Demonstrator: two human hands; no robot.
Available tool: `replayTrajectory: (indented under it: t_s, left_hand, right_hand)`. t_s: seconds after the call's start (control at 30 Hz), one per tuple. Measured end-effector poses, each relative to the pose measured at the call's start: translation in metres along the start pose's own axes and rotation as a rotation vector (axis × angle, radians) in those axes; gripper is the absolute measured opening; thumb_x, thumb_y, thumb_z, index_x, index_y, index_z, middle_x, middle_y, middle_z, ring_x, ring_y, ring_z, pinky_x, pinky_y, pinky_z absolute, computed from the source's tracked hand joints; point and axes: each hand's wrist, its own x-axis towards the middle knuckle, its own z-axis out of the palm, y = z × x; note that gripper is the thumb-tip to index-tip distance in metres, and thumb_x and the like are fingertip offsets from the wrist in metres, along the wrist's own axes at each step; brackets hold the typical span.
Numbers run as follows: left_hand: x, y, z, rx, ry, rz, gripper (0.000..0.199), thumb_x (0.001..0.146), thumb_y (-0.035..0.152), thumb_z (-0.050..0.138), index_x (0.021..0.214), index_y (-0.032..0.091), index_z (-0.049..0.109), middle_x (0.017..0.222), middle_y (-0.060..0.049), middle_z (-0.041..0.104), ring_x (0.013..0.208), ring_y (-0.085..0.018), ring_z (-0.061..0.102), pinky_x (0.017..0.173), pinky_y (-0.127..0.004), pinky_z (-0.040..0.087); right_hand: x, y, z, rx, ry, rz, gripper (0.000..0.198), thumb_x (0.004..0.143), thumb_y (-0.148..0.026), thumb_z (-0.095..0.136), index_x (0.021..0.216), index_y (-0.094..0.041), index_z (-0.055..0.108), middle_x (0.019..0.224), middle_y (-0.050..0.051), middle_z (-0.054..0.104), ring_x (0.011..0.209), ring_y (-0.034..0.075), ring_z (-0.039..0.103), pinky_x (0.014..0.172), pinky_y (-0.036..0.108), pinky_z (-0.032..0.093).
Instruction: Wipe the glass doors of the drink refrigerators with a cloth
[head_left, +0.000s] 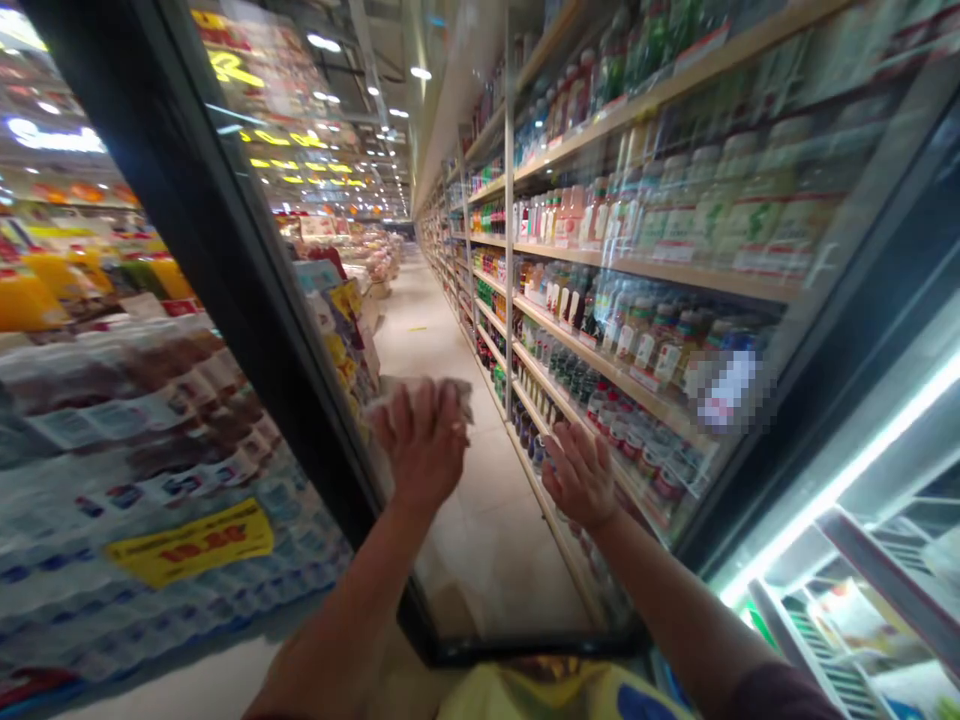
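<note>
A glass door with a black frame [300, 360] stands open, tilted across the view in front of me. My left hand [424, 445] is pressed to the pane with fingers spread over a greyish cloth [461, 393], whose edges stick out around the fingertips. The cloth is partly hidden and a little blurred. Further right, my right hand [579, 475] lies against the same glass with its fingers stretched out, holding nothing. Below the hands, the door's lower frame edge [532, 648] runs above a yellow piece of clothing or apron [555, 690].
Shelves [675, 265] of bottled drinks line the right side, seen through or mirrored in the glass. Shrink-wrapped bottle packs [187, 440] with a yellow price sign [191, 542] are stacked at left. A lit cooler [847, 610] with wire racks is at lower right. A tiled aisle [420, 300] recedes ahead.
</note>
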Motion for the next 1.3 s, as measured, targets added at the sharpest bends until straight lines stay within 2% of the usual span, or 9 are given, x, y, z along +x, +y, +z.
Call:
replayTrajectory:
  t_s: [0.17, 0.33, 0.4, 0.63, 0.7, 0.87, 0.97, 1.13, 1.3]
  left_hand:
    - [-0.047, 0.017, 0.006, -0.088, -0.12, 0.396, 0.045, 0.098, 0.024, 0.06, 0.141, 0.036, 0.06, 0.146, 0.006, 0.06, 0.16, -0.014, 0.01, 0.133, -0.037, 0.001]
    - [0.044, -0.039, -0.016, 0.053, 0.005, -0.096, 0.058, 0.103, 0.034, 0.042, 0.159, 0.018, 0.036, 0.171, -0.007, 0.017, 0.16, -0.035, 0.007, 0.131, -0.059, 0.005]
    - [0.045, -0.036, -0.015, 0.062, 0.021, -0.142, 0.059, 0.104, 0.036, 0.039, 0.159, 0.014, 0.036, 0.171, -0.011, 0.014, 0.159, -0.037, 0.005, 0.129, -0.063, 0.007]
    - [-0.093, 0.022, 0.016, -0.072, -0.13, 0.344, 0.033, 0.101, 0.036, 0.053, 0.13, 0.033, 0.069, 0.14, 0.0, 0.065, 0.16, -0.014, 0.009, 0.132, -0.038, 0.001]
    - [-0.07, 0.001, 0.009, -0.05, -0.105, 0.336, 0.038, 0.102, 0.036, 0.052, 0.138, 0.032, 0.063, 0.147, -0.001, 0.06, 0.16, -0.016, 0.01, 0.132, -0.039, 0.002]
    - [0.04, -0.05, -0.014, 0.053, 0.003, -0.089, 0.063, 0.106, 0.041, 0.035, 0.16, 0.01, 0.03, 0.17, -0.019, 0.013, 0.159, -0.038, -0.001, 0.127, -0.065, 0.003]
    - [0.009, -0.026, -0.003, 0.019, -0.029, -0.047, 0.059, 0.104, 0.042, 0.04, 0.154, 0.011, 0.044, 0.168, -0.019, 0.025, 0.159, -0.038, -0.002, 0.127, -0.064, 0.001]
    - [-0.095, 0.012, 0.02, -0.109, -0.13, 0.372, 0.034, 0.101, 0.042, 0.052, 0.129, 0.033, 0.07, 0.136, -0.001, 0.067, 0.16, -0.018, 0.012, 0.131, -0.039, 0.002]
    - [-0.008, -0.044, -0.002, 0.045, -0.074, 0.06, 0.055, 0.101, 0.04, 0.05, 0.152, 0.02, 0.049, 0.165, -0.011, 0.035, 0.16, -0.032, 0.006, 0.13, -0.055, 0.002]
  right_hand:
    - [0.0, 0.001, -0.001, 0.003, 0.007, -0.009, 0.04, 0.092, -0.027, 0.063, 0.131, -0.021, 0.063, 0.132, 0.01, 0.071, 0.145, 0.022, 0.048, 0.129, 0.041, 0.022]
    - [-0.003, 0.002, -0.001, 0.008, 0.001, -0.003, 0.051, 0.09, -0.027, 0.065, 0.14, -0.022, 0.057, 0.137, 0.009, 0.069, 0.146, 0.023, 0.047, 0.128, 0.042, 0.023]
    - [-0.004, 0.002, -0.001, 0.01, -0.011, -0.006, 0.052, 0.09, -0.027, 0.065, 0.141, -0.021, 0.056, 0.138, 0.01, 0.067, 0.146, 0.023, 0.047, 0.129, 0.042, 0.022]
    - [-0.004, 0.002, 0.0, 0.021, -0.002, -0.016, 0.049, 0.09, -0.026, 0.065, 0.138, -0.02, 0.058, 0.137, 0.01, 0.068, 0.149, 0.022, 0.043, 0.13, 0.042, 0.02]
    - [-0.002, 0.001, 0.0, 0.024, 0.002, -0.016, 0.046, 0.09, -0.026, 0.065, 0.135, -0.019, 0.06, 0.136, 0.01, 0.068, 0.149, 0.022, 0.043, 0.13, 0.042, 0.02]
    - [0.0, 0.001, 0.0, 0.007, 0.006, -0.014, 0.04, 0.092, -0.026, 0.064, 0.132, -0.019, 0.063, 0.135, 0.01, 0.07, 0.148, 0.022, 0.044, 0.13, 0.042, 0.021]
    - [0.002, 0.0, 0.0, 0.01, 0.002, -0.01, 0.04, 0.092, -0.027, 0.064, 0.131, -0.02, 0.063, 0.133, 0.01, 0.07, 0.146, 0.022, 0.047, 0.129, 0.042, 0.022]
    - [0.003, 0.0, -0.001, 0.041, 0.007, -0.011, 0.042, 0.09, -0.024, 0.066, 0.132, -0.019, 0.063, 0.133, 0.01, 0.07, 0.148, 0.021, 0.045, 0.13, 0.042, 0.02]
    - [0.003, -0.001, 0.0, 0.024, 0.013, 0.006, 0.05, 0.089, -0.024, 0.065, 0.138, -0.02, 0.059, 0.136, 0.009, 0.069, 0.147, 0.021, 0.046, 0.13, 0.04, 0.019]
